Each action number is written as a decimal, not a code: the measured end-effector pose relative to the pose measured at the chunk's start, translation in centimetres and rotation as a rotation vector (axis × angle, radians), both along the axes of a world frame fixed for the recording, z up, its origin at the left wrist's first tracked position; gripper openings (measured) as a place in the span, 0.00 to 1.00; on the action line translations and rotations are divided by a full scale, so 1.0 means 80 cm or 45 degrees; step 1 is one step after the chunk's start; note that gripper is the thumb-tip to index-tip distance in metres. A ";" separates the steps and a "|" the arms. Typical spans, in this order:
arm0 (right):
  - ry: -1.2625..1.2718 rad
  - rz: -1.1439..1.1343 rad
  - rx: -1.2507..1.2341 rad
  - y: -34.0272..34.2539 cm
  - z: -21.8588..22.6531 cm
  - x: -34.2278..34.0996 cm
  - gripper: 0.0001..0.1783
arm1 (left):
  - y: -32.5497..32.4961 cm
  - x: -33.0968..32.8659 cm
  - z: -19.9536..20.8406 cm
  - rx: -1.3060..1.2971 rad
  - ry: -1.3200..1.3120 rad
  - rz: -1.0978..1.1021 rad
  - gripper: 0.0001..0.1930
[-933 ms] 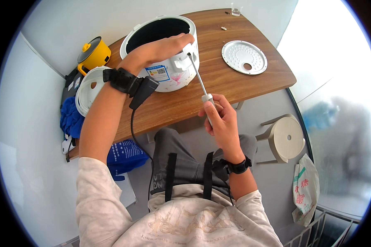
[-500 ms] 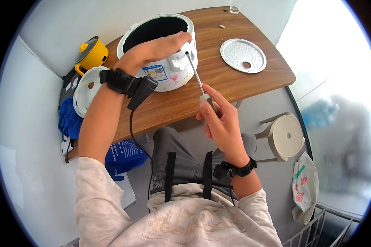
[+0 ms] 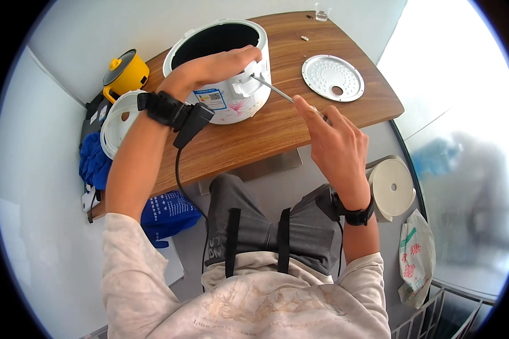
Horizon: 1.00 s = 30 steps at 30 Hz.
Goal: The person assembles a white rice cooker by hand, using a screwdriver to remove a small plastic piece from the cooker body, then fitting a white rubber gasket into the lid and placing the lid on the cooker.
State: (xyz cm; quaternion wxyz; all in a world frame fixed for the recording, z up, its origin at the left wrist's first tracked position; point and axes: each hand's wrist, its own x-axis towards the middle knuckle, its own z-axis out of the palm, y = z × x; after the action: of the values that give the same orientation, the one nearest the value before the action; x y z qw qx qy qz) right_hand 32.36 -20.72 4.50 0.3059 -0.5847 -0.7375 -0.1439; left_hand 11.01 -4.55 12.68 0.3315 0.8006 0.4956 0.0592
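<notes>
A white rice cooker body (image 3: 232, 113) with a dark, open inside and a flower print stands on the wooden table (image 3: 220, 150), lid off. My left hand (image 3: 223, 63) lies across its near rim, fingers closed over the edge above a white bracket (image 3: 246, 87) on its side. My right hand (image 3: 340, 141) grips the handle of a screwdriver (image 3: 276, 90), which is mostly hidden in the fist. The metal shaft slants up to the left, its tip at the top of the bracket. Whether the tip sits in a screw or a slot is too small to tell.
A round perforated metal plate (image 3: 325, 70) lies at the right of the table, with a clear cup (image 3: 322, 12) behind it. On the left are a yellow pot (image 3: 129, 78), a white round lid part (image 3: 114, 120) and blue cloth (image 3: 95, 161). A beige stool (image 3: 393, 189) stands at right.
My right hand has swung outward to the right, so the screwdriver lies at a flatter slant. Its tip has shifted slightly left on the bracket. My left hand stays on the rim.
</notes>
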 end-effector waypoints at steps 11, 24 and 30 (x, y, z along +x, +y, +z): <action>0.294 0.124 -0.050 -0.003 -0.022 -0.009 0.30 | 0.007 -0.011 0.009 -0.035 0.079 -0.109 0.44; 2.173 0.580 -0.880 -0.028 -0.041 -0.084 0.23 | 0.002 -0.010 0.002 0.010 0.071 -0.008 0.52; 2.329 0.642 -0.938 -0.030 -0.038 -0.087 0.22 | 0.008 -0.012 -0.006 0.017 0.041 0.039 0.51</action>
State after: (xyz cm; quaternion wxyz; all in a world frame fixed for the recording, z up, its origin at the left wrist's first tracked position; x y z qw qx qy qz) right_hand 25.37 -23.16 1.46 0.5749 -0.3559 -0.3210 0.6632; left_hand 10.07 -3.88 12.23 0.3174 0.7959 0.5127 0.0548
